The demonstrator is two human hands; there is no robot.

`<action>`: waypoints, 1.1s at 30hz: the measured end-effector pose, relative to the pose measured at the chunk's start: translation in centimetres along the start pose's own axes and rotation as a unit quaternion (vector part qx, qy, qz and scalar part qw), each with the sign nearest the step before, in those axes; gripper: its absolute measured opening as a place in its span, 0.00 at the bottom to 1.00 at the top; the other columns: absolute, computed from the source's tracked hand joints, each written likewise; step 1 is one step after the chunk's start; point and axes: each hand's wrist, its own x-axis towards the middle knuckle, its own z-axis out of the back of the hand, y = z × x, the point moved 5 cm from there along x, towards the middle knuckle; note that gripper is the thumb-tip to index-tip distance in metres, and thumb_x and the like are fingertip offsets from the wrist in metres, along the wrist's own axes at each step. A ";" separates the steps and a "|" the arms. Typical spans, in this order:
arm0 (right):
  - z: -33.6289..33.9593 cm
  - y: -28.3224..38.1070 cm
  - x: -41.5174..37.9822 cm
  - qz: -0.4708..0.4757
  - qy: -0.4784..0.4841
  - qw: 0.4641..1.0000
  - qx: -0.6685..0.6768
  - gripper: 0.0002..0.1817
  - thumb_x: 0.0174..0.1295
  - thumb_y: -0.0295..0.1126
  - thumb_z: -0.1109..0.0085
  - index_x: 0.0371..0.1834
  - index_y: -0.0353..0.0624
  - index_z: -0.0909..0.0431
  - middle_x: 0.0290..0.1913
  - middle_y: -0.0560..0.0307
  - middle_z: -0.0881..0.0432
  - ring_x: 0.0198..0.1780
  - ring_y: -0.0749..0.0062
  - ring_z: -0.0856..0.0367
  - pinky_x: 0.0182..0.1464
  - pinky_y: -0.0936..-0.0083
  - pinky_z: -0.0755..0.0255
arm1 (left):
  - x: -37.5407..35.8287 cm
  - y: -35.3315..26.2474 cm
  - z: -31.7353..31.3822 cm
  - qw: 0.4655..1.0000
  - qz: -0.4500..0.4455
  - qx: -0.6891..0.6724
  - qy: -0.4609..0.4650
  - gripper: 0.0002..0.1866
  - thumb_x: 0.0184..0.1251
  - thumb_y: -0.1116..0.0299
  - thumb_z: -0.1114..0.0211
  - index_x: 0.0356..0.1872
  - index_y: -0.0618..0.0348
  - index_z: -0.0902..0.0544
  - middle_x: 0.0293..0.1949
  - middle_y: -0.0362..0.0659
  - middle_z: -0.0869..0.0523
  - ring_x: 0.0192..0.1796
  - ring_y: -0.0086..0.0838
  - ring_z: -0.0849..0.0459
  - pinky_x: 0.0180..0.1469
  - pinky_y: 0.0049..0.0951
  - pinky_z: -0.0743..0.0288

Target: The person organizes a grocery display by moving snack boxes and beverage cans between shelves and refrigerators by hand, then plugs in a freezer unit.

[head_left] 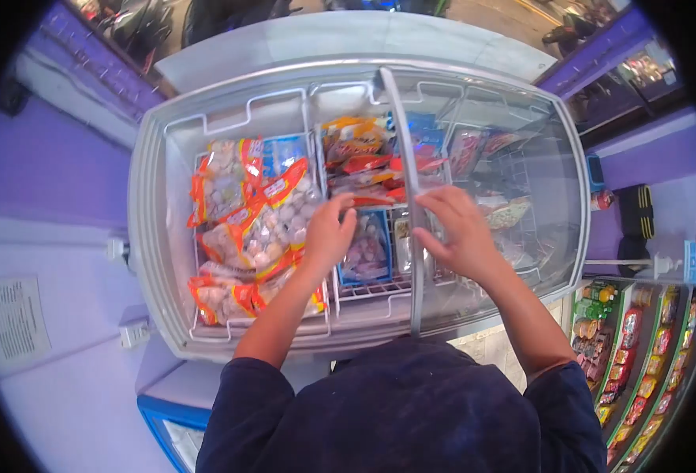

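A chest freezer's middle wire basket (371, 293) holds stacked orange and red food packets (356, 146) and a blue-edged frozen food pack (366, 256). My left hand (332, 232) is over this basket, beside the red packets, its fingers bent and thumb apart, with nothing visible between them. At the frame of the sliding glass lid (401, 118) is my right hand (458, 236), fingers stretched and thumb spread, the fingertips seeming to touch the frame. Under the glass lie more packets (505, 213). Left of my left hand are clear bags of round frozen balls (285, 213) with orange edges.
The freezer's rim (154, 236) surrounds the baskets. Shelves of packaged snacks (628, 355) stand at the lower right. Purple walls flank the freezer, with a paper notice (16, 319) at left and a blue-framed case (154, 422) below it. Motorbikes (229, 20) show beyond the far ledge.
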 end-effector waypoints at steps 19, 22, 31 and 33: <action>-6.6 -5.0 0.9 0.149 0.108 0.981 -0.066 0.20 0.44 0.38 0.44 0.41 0.42 0.23 0.54 0.53 0.26 0.71 0.58 0.47 0.71 0.48 0.59 | 16.2 10.3 -13.9 0.857 -0.158 0.411 0.268 0.15 0.63 0.67 0.50 0.46 0.57 0.20 0.45 0.52 0.19 0.44 0.44 0.17 0.47 0.40 0.24; -6.8 -5.4 0.7 0.143 0.112 0.982 -0.056 0.21 0.41 0.38 0.42 0.41 0.42 0.22 0.53 0.54 0.26 0.70 0.58 0.44 0.70 0.48 0.57 | 17.9 6.3 -8.5 0.924 0.019 0.245 0.294 0.20 0.69 0.60 0.56 0.53 0.61 0.26 0.53 0.60 0.24 0.55 0.50 0.24 0.57 0.42 0.32; -6.2 -3.9 2.3 0.124 0.092 0.984 -0.087 0.19 0.37 0.31 0.45 0.37 0.42 0.21 0.48 0.57 0.23 0.66 0.59 0.37 0.70 0.52 0.53 | 17.6 8.5 -6.0 0.871 -0.156 0.340 0.319 0.12 0.61 0.67 0.49 0.43 0.54 0.22 0.40 0.51 0.18 0.44 0.48 0.19 0.46 0.42 0.26; -6.3 -3.9 2.0 0.116 0.088 0.985 -0.089 0.19 0.37 0.31 0.45 0.37 0.42 0.21 0.48 0.57 0.23 0.66 0.60 0.36 0.70 0.53 0.53 | 17.9 9.4 -6.5 0.927 -0.106 0.287 0.217 0.13 0.63 0.66 0.51 0.44 0.54 0.21 0.41 0.51 0.18 0.45 0.47 0.19 0.47 0.43 0.27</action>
